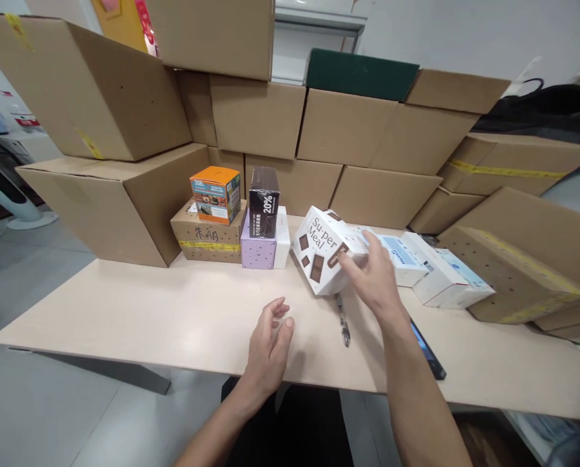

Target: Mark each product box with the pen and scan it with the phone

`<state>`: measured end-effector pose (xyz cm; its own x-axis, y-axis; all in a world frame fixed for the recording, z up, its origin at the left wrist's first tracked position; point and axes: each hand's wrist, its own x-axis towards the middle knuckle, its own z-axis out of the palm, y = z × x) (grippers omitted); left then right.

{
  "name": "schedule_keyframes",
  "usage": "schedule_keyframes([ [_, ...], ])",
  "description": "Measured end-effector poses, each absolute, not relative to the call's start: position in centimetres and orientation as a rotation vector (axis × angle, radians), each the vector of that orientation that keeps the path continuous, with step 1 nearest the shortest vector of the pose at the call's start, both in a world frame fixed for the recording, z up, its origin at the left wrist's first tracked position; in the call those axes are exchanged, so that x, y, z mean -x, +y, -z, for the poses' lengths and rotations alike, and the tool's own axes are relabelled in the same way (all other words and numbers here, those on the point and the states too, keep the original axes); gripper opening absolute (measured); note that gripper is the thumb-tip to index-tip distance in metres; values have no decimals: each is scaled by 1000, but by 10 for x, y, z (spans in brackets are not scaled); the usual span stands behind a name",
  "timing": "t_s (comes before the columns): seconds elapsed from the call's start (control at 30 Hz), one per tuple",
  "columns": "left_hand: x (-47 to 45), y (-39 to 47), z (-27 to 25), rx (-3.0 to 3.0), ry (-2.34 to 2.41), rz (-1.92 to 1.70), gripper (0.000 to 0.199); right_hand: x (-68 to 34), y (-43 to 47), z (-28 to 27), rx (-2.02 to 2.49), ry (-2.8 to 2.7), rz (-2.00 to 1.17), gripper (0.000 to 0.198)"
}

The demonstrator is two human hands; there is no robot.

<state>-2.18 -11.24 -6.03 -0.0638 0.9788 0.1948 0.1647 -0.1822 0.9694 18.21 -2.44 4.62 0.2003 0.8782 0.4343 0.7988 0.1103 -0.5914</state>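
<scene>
My right hand grips the right side of a white "Su-per Meal" box with brown squares on it, tilted on the beige table. My left hand hovers over the table near its front edge, fingers loosely curled and holding nothing. A pen-like tool lies on the table just below the box. A dark phone lies under my right forearm.
Left of the box stand a lilac box with a dark "20%" box on it, and an orange box atop a small carton. White-blue boxes lie to the right. Large cartons wall the back and sides.
</scene>
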Motion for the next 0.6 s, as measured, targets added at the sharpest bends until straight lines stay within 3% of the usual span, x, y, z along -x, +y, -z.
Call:
schedule_keyframes([
  [0.27, 26, -108, 67, -1121, 1317, -1648, 43, -216, -100, -9, 1365, -1611, -160, 71],
  [0.5, 37, -103, 56, -1046, 1394, -1748, 53, -197, -98, 2, 1099, -1879, -406, 65],
  [0.6, 45, -101, 50, -1140, 1365, -1694, 52, -186, -93, 6, 1102, -1872, -521, 75],
])
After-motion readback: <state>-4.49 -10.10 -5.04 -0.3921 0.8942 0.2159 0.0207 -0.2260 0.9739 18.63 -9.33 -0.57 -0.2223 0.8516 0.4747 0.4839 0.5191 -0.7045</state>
